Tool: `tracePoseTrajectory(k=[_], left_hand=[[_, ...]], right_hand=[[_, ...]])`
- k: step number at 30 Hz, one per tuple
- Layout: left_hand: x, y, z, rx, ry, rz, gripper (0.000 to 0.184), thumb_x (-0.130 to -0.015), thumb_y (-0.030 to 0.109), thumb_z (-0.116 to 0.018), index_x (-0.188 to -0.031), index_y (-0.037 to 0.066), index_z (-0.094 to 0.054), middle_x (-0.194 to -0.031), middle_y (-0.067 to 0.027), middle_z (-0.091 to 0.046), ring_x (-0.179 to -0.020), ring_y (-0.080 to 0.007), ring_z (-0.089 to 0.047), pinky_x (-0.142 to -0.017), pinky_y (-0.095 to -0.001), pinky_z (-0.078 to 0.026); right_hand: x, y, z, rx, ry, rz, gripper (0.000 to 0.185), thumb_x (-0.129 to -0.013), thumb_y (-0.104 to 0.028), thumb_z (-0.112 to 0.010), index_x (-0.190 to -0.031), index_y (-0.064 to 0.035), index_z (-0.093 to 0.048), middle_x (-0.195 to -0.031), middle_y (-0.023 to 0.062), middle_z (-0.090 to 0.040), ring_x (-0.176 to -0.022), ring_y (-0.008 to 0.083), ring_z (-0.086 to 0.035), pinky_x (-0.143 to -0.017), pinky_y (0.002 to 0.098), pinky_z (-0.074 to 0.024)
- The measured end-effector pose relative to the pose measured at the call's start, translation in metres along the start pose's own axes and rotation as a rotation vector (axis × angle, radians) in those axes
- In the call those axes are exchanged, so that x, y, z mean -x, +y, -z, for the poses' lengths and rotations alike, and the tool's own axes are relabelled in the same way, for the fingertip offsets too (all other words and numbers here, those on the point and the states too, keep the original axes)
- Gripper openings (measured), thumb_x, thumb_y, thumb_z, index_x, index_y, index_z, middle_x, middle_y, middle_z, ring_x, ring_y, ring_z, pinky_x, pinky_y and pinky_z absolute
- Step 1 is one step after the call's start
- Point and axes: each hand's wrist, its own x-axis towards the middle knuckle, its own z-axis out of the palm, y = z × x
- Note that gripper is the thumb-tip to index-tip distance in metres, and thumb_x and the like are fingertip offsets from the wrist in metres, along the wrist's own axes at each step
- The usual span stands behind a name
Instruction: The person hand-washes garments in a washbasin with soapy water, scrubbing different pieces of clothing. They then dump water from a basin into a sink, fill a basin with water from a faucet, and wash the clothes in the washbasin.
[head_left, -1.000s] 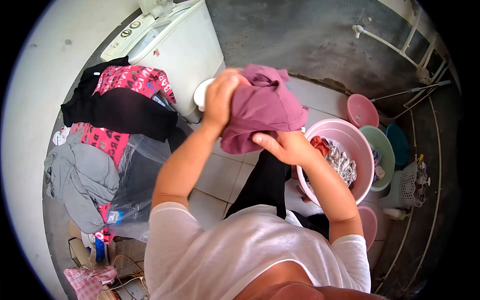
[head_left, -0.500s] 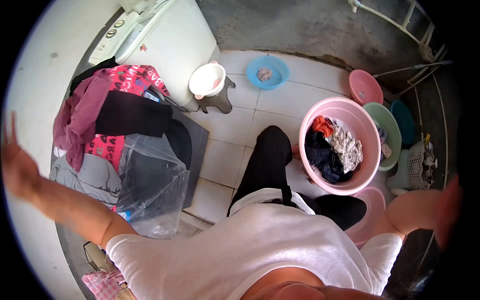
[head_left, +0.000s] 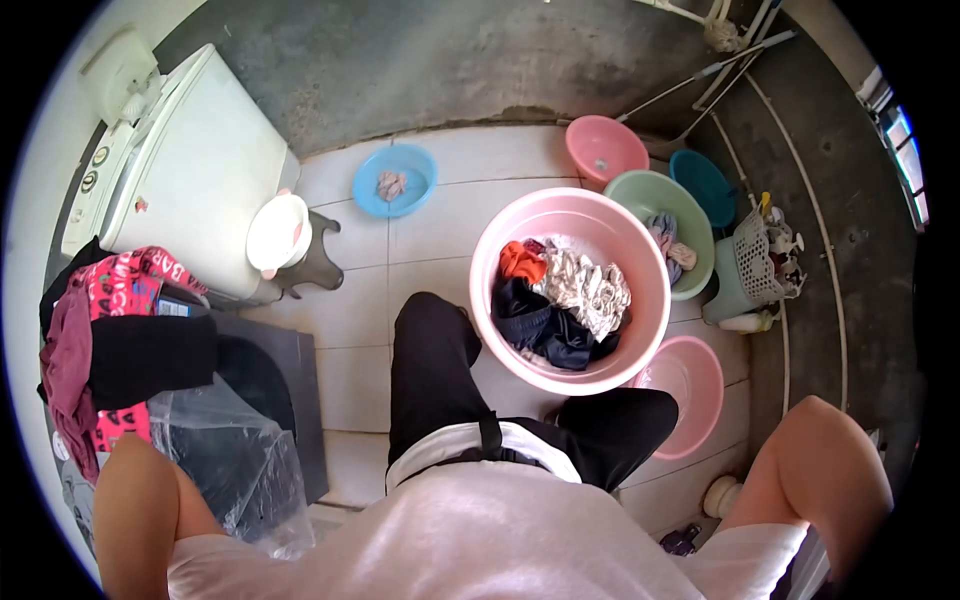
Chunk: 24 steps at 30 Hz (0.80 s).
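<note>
Neither of my hands shows; only my bent left arm (head_left: 145,510) and right arm (head_left: 820,470) are seen, elbows out at the lower edges. Close in front of my knees stands a large pink tub (head_left: 490,330). Inside it lie an orange cloth (head_left: 522,262), a white patterned garment (head_left: 585,290) and dark navy clothing (head_left: 545,325). A smaller pink basin (head_left: 700,400) sits partly behind my right knee. To my left, a black garment (head_left: 150,360), a mauve garment (head_left: 68,365) and a pink printed cloth (head_left: 120,285) are heaped beside clear plastic sheeting (head_left: 235,460).
A white washing machine (head_left: 205,170) stands at the left, with a white basin (head_left: 277,232) on a grey stool (head_left: 318,255). A blue basin (head_left: 370,165) holds a small cloth. A green basin (head_left: 690,275), another pink basin (head_left: 607,145) and a perforated basket (head_left: 757,255) line the right.
My view has turned to the right, so the tub sits nearer the middle. Both arms have bent, and the left hand, spread out before, has left the view.
</note>
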Motion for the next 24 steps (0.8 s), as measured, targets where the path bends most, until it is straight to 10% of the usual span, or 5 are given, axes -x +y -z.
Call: tracePoseTrajectory(k=[11, 17, 20, 21, 24], left_hand=[[-0.061, -0.038, -0.028, 0.146, 0.145, -0.11, 0.042, -0.087, 0.036, -0.042, -0.108, 0.0, -0.05, -0.111, -0.0153, -0.052, -0.101, -0.0257, -0.05, -0.087, -0.034, -0.041], [-0.074, -0.029, 0.003, 0.419, 0.733, -0.237, 0.041, -0.087, 0.034, -0.041, -0.104, -0.001, -0.051, -0.108, -0.0158, -0.053, -0.098, -0.0254, -0.051, -0.084, -0.0341, -0.042], [-0.088, -0.032, 0.014, 0.67, 1.147, -0.232, 0.04, -0.088, 0.034, -0.04, -0.102, -0.002, -0.052, -0.106, -0.016, -0.053, -0.097, -0.0252, -0.052, -0.083, -0.0341, -0.043], [-0.099, -0.042, 0.002, 0.793, 1.215, -0.166, 0.04, -0.088, 0.033, -0.04, -0.102, -0.002, -0.052, -0.106, -0.0161, -0.053, -0.096, -0.0251, -0.052, -0.083, -0.0341, -0.043], [-0.148, -0.112, -0.102, 1.251, 0.902, 0.144, 0.037, -0.092, 0.027, -0.034, -0.113, 0.0, -0.049, -0.109, -0.0139, -0.051, -0.102, -0.0226, -0.049, -0.082, -0.0328, -0.043]], right_hand=[[0.02, -0.006, 0.013, 0.092, 0.063, 0.046, 0.042, -0.089, -0.028, -0.046, -0.119, 0.0019, -0.048, -0.125, 0.0134, -0.046, -0.116, 0.0232, -0.043, -0.097, 0.0357, -0.0354], [0.036, 0.015, 0.017, 0.16, 0.139, -0.006, 0.043, -0.089, -0.03, -0.047, -0.118, 0.0017, -0.049, -0.126, 0.0127, -0.045, -0.119, 0.0227, -0.041, -0.098, 0.0349, -0.0345], [0.117, 0.079, 0.046, 0.676, 0.332, -0.769, 0.037, -0.087, -0.024, -0.048, -0.12, -0.0083, -0.05, -0.127, 0.0135, -0.045, -0.12, 0.0287, -0.038, -0.097, 0.0409, -0.0329], [0.158, 0.114, 0.061, 0.9, 0.07, -0.948, 0.038, -0.085, -0.015, -0.053, -0.122, -0.0081, -0.048, -0.129, 0.0147, -0.042, -0.121, 0.0286, -0.038, -0.098, 0.0369, -0.0315], [0.265, 0.187, 0.065, 1.23, -0.143, -1.174, 0.06, -0.071, -0.029, -0.07, -0.123, -0.008, -0.047, -0.134, 0.0207, -0.032, -0.127, 0.0346, -0.026, -0.101, 0.0436, -0.0259]])
